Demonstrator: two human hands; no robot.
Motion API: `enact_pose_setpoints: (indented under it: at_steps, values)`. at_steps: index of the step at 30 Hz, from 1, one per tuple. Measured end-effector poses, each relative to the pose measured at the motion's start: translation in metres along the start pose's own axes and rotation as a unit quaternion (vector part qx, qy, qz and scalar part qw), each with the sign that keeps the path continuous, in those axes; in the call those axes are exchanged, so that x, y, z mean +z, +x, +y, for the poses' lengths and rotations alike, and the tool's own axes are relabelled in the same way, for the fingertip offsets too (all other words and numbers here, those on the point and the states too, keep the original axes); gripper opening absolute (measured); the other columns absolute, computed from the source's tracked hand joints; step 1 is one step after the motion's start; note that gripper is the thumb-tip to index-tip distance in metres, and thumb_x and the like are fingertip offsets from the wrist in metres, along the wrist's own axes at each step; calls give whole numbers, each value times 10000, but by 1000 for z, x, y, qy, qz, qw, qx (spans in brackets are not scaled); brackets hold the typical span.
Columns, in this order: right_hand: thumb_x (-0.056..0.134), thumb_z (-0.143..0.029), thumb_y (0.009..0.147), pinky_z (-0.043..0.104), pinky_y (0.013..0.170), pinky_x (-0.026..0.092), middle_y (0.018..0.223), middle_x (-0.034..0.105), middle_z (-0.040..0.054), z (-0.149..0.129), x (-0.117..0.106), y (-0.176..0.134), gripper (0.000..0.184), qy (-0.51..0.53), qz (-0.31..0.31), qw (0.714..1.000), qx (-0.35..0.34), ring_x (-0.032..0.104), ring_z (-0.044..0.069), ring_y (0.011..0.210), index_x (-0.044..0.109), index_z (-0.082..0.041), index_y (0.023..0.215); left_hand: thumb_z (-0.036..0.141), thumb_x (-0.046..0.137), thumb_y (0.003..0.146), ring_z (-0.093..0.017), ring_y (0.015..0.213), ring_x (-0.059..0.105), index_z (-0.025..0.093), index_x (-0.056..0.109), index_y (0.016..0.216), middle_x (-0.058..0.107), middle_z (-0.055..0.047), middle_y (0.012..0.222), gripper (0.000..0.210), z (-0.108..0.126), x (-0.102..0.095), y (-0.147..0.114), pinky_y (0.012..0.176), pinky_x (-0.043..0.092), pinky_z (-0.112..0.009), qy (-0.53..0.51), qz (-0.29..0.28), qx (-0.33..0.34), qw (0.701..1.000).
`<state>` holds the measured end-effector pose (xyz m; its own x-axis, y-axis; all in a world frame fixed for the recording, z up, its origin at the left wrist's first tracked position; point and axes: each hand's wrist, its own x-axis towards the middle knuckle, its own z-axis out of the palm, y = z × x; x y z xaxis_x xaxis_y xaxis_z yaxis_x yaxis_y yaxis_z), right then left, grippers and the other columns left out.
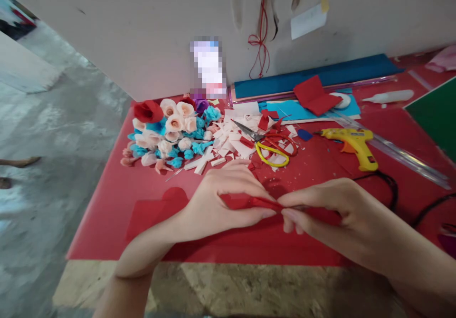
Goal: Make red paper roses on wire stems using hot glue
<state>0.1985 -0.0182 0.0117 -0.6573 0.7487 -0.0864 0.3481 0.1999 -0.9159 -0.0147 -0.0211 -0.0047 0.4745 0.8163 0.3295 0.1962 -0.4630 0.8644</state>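
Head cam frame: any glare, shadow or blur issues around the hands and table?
Head view: bright panel against the wall is pixelated, unreadable; head view: glare streaks on the clear plastic sticks, pale sheen on the floor; head view: soft shadow on the red tabletop below left hand and right hand; head view: red piece they pinch blends into the tabletop.

Red cord [260,42] hangs on wall [149,33]; note [308,22] nearby.

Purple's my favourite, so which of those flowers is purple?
The purple flower at the back, towards the right, beside a blue flower; the others look white, blue, pink or red.
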Motion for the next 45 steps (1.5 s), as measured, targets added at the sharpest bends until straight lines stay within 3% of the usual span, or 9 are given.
enact_pose_setpoints:
  at_steps: [4, 8, 14, 20, 27, 30, 45]
  values:
    - [514, -175, 864, 126, 595, 441, 672, 654, -89, 1, 0, 1, 156, -11, 8, 1000, -8, 598, 42, 593, 660, -228, 850, 131, 727, 722, -136, 680, 635, 163, 692, 806, 720, -29, 735, 96, -2, 3, 1, 762, 484, -321, -3, 4, 5, 1000]
    - [554, -120, 825, 110, 602, 438, 735, 674, -101, 3, 4, 1, 181, -59, 56, 995, -50, 616, 36, 627, 650, -254, 901, 127, 721, 722, -129, 678, 631, 171, 680, 787, 719, -15, 729, 89, -3, 6, 1, 765, 489, -316, 11, 22, 7, 1000]
    - [561, -166, 846, 150, 501, 400, 780, 695, -11, 4, 9, -2, 101, -167, 108, 975, -104, 628, 86, 644, 656, -198, 837, 133, 710, 720, -122, 690, 638, 176, 659, 759, 714, -3, 739, 77, -5, 10, 0, 861, 470, -349, 24, 38, -13, 999]
    - [534, -166, 868, 162, 535, 412, 703, 667, 5, 4, 8, -2, 142, -202, 103, 967, -113, 589, 85, 582, 674, -184, 854, 122, 683, 726, -127, 698, 637, 167, 632, 762, 700, -15, 740, 77, -4, 11, 0, 832, 485, -354, 20, 19, -19, 999]
    - [522, -174, 878, 179, 540, 426, 715, 671, 18, 10, 8, 0, 167, -207, 93, 967, -116, 597, 101, 581, 686, -187, 850, 137, 664, 729, -126, 715, 639, 185, 619, 769, 700, 8, 767, 77, -2, 8, 1, 992, 387, -412, 81, 3, -14, 997]
    - [520, -182, 884, 177, 544, 427, 732, 678, 21, 11, 7, 0, 180, -204, 86, 968, -118, 606, 103, 596, 685, -182, 812, 130, 651, 736, -126, 715, 632, 183, 624, 783, 699, 5, 768, 76, -2, 7, 1, 935, 423, -387, 95, -1, -5, 995]
    - [554, -208, 887, 192, 599, 436, 775, 691, 3, 9, 5, 5, 120, -237, 139, 946, -171, 631, 107, 671, 654, -176, 827, 100, 694, 708, -105, 688, 640, 164, 645, 753, 703, 5, 725, 93, -5, 9, 1, 907, 465, -330, 98, 63, 43, 992]
